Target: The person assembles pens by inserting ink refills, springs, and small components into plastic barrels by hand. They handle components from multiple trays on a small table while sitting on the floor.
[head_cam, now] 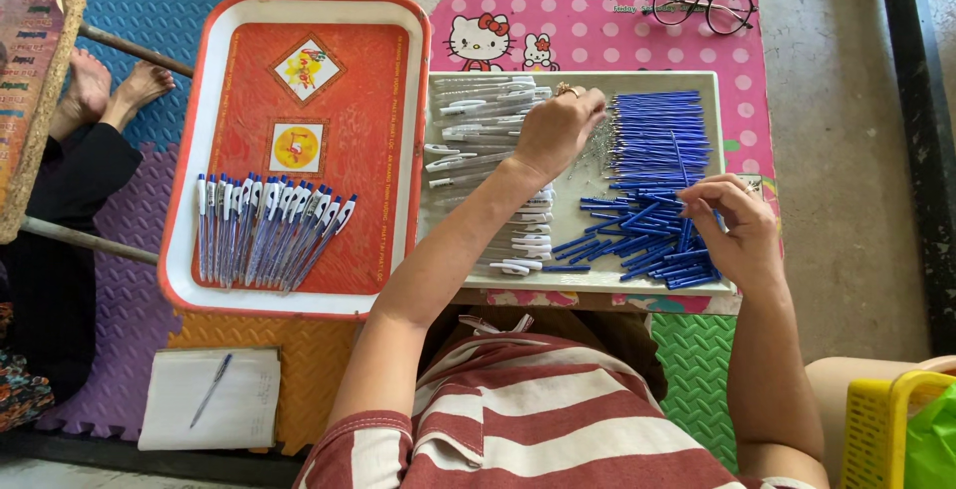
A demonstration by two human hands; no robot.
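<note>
1. The left hand (560,130) reaches over the middle of a shallow grey tray (573,205), fingers bunched together and curled down at a little heap of thin metal springs (600,145). Can't tell if it's actually got one pinched.
2. The right hand (739,222) sits at the tray's right edge, thumb and fingertips pinching a blue refill (687,228) from the loose jumble there.
3. The blue refills (655,135) are slim, bright blue sticks: a tidy stack toward the tray's far right corner, a messy pile at its near right corner.
4. White pen barrels (488,116) with clips fill the left side of the tray, lined up in rows.
5. Just left of it, an orange tray (398,150) with a white rim holds a fan of finished white-and-blue pens (269,225) near its front left corner.
6. Everything sits on a low pink cartoon-print table (617,36); eyeglasses (702,6) rest at its far right corner.
7. The floor is colourful foam puzzle mats (129,1), concrete to the right. A notepad (214,399) with a pen lies on the mats, and another person's bare feet (110,91) show at far left.
</note>
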